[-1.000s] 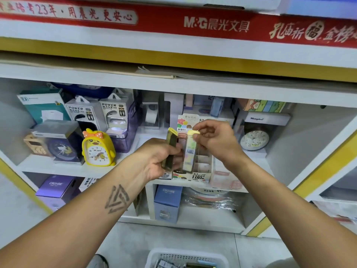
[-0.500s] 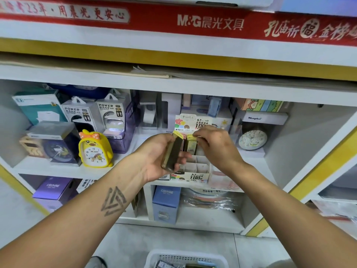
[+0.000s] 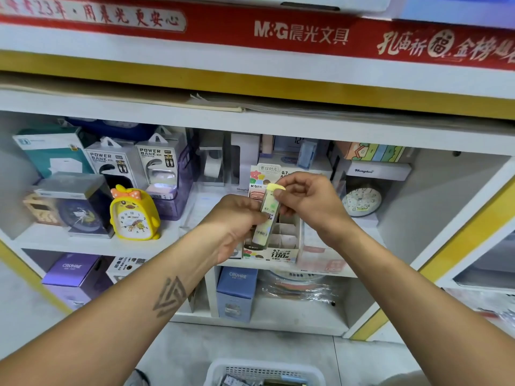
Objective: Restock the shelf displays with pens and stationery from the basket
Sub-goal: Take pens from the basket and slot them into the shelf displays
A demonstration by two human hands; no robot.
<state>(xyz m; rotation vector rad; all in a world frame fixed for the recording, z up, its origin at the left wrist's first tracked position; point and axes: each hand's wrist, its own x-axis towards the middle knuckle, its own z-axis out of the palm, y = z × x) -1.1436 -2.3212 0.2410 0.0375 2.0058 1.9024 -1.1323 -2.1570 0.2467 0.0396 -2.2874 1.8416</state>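
Both hands meet in front of the middle shelf, over a divided cardboard display box point(image 3: 281, 240) that sits at the shelf's front edge; left hand point(image 3: 237, 227) curled round the lower half of a slim lead-refill case point(image 3: 267, 215), held upright and slightly tilted; right hand point(image 3: 309, 201) pinches the case's yellow top between thumb and forefinger; case hangs just above the box's front compartments, not inside any of them; several compartments below the right wrist stand open; the box's printed back card rises behind the fingers; left of the left hand, a yellow chick alarm clock point(image 3: 133, 215) stands near the shelf edge with a bare strip of shelf between it and the hand; right of the right hand, a round white clock point(image 3: 361, 201) sits further back, well apart from the wrist; a bare stretch of shelf board shows beneath that wrist; below both forearms, on the floor, the white basket point(image 3: 264, 370) shows its rim, contents blurred
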